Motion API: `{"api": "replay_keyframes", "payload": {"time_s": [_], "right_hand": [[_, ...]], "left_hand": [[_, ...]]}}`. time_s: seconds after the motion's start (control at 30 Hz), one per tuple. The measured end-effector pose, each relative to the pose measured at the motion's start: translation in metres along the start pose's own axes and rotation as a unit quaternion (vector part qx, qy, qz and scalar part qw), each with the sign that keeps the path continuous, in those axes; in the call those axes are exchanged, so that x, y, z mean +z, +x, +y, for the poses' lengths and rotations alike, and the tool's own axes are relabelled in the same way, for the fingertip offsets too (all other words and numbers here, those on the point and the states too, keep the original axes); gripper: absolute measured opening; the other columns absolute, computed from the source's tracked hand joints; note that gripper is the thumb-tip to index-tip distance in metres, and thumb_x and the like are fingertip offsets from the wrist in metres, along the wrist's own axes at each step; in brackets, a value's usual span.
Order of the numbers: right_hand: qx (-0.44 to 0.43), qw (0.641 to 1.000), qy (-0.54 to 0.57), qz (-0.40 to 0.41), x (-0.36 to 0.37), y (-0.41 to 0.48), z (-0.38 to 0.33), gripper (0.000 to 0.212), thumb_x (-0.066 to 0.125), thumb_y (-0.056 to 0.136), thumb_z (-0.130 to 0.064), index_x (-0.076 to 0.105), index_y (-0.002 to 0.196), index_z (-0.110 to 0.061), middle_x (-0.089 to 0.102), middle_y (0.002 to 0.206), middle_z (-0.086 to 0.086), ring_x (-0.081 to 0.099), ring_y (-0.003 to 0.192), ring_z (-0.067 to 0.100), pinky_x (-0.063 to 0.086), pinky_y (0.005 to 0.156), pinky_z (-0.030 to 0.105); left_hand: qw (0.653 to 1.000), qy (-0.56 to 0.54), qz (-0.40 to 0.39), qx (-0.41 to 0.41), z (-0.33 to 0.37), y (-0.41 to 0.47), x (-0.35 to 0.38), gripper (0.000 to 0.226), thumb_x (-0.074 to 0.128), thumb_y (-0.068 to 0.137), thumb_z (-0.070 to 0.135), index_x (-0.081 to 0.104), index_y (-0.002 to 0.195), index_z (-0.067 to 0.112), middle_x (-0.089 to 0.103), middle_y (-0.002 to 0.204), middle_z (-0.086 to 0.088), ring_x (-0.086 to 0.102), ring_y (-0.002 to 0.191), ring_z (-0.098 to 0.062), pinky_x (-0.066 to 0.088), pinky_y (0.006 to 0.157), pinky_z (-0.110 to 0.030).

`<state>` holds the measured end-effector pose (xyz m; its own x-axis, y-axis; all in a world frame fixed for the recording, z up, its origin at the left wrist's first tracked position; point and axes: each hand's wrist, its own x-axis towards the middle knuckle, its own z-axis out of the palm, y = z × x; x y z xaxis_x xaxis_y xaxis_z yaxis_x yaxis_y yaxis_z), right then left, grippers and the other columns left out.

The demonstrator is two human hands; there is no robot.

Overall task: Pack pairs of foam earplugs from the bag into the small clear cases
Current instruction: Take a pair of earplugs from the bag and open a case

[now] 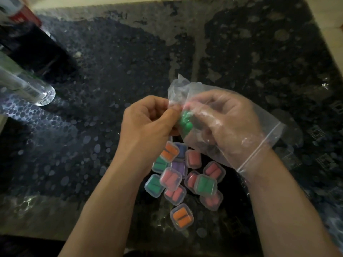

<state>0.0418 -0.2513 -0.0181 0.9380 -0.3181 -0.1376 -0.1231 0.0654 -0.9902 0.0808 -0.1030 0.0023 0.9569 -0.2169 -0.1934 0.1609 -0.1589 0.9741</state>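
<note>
Forearms [104, 210] over filled cases [205, 184]; left hand [146, 123] pinching bag [180, 89]; right hand [228, 123] inside, curled round green earplugs [184, 120].

Tabletop [92, 127]: filled cases [185, 179] heaped near the front edge, below the hands. Bag [179, 88] encloses right hand [228, 123], earplugs [185, 121] inside it. Left hand [146, 123] at the bag's left edge. Bottle [27, 86] far left.

This is looking like a dimly lit home; a worn table [111, 71] with a dark, glossy, pebble-patterned top is filling the view; a clear bottle [24, 84] is standing near its left edge; a blurred red-and-white container [20, 12] is showing behind.
</note>
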Motion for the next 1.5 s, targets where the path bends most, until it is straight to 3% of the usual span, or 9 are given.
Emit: {"api": "replay_keyframes", "payload": {"time_s": [0.17,0.27,0.37,0.5,0.63,0.8,1.1,1.3,1.5], "right_hand": [[-0.004,1.000,-0.021,-0.019,-0.0009,-0.0007,0.0015,0.005,0.077,0.088,-0.011,0.077,0.090,-0.016,0.065,0.067,-0.010,0.058,0.051,-0.002,0.045,0.047,0.015],[0.005,0.998,-0.032,-0.054,-0.0010,-0.0009,0.0020,0.008,0.077,0.089,-0.015,0.079,0.097,-0.017,0.076,0.088,0.008,0.074,0.074,0.016,0.063,0.064,0.043],[-0.009,0.995,-0.051,-0.081,-0.0026,0.0006,0.0012,0.012,0.076,0.091,-0.015,0.078,0.102,-0.012,0.077,0.095,0.011,0.076,0.089,0.029,0.062,0.079,0.055],[-0.027,0.992,-0.085,-0.092,-0.0030,0.0031,-0.0022,0.009,0.078,0.089,-0.015,0.079,0.098,-0.012,0.078,0.091,0.004,0.076,0.089,0.017,0.062,0.082,0.045],[-0.019,0.990,-0.097,-0.106,-0.0017,0.0059,-0.0050,0.005,0.074,0.087,0.001,0.072,0.085,-0.004,0.069,0.077,-0.001,0.068,0.072,-0.005,0.055,0.072,0.015],[-0.023,0.990,-0.119,-0.068,0.0020,0.0004,0.0001,0.014,0.077,0.086,-0.005,0.077,0.100,-0.008,0.076,0.091,0.008,0.075,0.085,0.021,0.062,0.080,0.046],[-0.061,0.992,-0.091,-0.063,0.0041,-0.0021,0.0012,0.014,0.075,0.078,-0.015,0.072,0.086,-0.025,0.074,0.080,-0.004,0.073,0.077,0.010,0.062,0.066,0.029],[-0.047,0.995,-0.055,-0.066,0.0048,0.0010,0.0023,0.013,0.080,0.083,-0.004,0.071,0.092,-0.005,0.072,0.085,0.002,0.074,0.081,0.010,0.063,0.069,0.027],[-0.061,0.996,-0.028,-0.051,0.0031,-0.0001,0.0036,0.014,0.078,0.087,-0.015,0.074,0.098,-0.006,0.075,0.090,0.008,0.075,0.084,0.015,0.062,0.071,0.030]], "left_hand": [[1.000,0.016,0.004,-0.019,-0.0030,0.0009,-0.0006,0.013,0.068,0.097,0.011,0.071,0.084,0.007,0.074,0.070,-0.009,0.069,0.059,-0.016,0.057,0.052,-0.031],[0.999,0.034,-0.006,-0.023,-0.0056,0.0004,-0.0018,0.017,0.069,0.097,0.016,0.070,0.082,0.007,0.074,0.075,-0.019,0.068,0.063,-0.029,0.061,0.066,-0.058],[0.999,0.036,0.003,-0.023,-0.0061,0.0006,-0.0023,0.018,0.072,0.095,0.015,0.068,0.079,0.008,0.073,0.076,-0.022,0.069,0.064,-0.029,0.062,0.067,-0.056],[0.998,0.064,0.024,-0.010,-0.0059,0.0003,-0.0007,0.020,0.073,0.094,0.016,0.064,0.077,0.010,0.071,0.071,-0.020,0.066,0.059,-0.024,0.060,0.057,-0.040],[0.992,0.118,0.052,0.009,-0.0039,0.0006,0.0013,0.020,0.069,0.090,0.010,0.058,0.073,0.014,0.062,0.057,-0.008,0.060,0.052,-0.020,0.055,0.050,-0.038],[0.992,0.117,0.033,0.039,-0.0003,-0.0002,0.0008,0.020,0.064,0.086,-0.003,0.058,0.079,0.014,0.068,0.065,-0.015,0.067,0.061,-0.043,0.058,0.054,-0.055],[0.997,0.072,0.018,0.023,-0.0023,0.0014,-0.0013,0.027,0.052,0.090,-0.012,0.065,0.082,0.011,0.071,0.062,-0.007,0.071,0.054,-0.026,0.060,0.053,-0.039],[0.998,0.067,-0.010,0.000,-0.0035,0.0011,-0.0057,0.005,0.073,0.092,0.007,0.072,0.088,0.007,0.076,0.076,-0.014,0.076,0.069,-0.033,0.065,0.066,-0.048],[0.998,0.064,-0.023,-0.008,-0.0037,0.0032,-0.0054,0.019,0.070,0.096,0.011,0.075,0.078,0.007,0.074,0.074,-0.016,0.070,0.064,-0.026,0.059,0.065,-0.043]]}}
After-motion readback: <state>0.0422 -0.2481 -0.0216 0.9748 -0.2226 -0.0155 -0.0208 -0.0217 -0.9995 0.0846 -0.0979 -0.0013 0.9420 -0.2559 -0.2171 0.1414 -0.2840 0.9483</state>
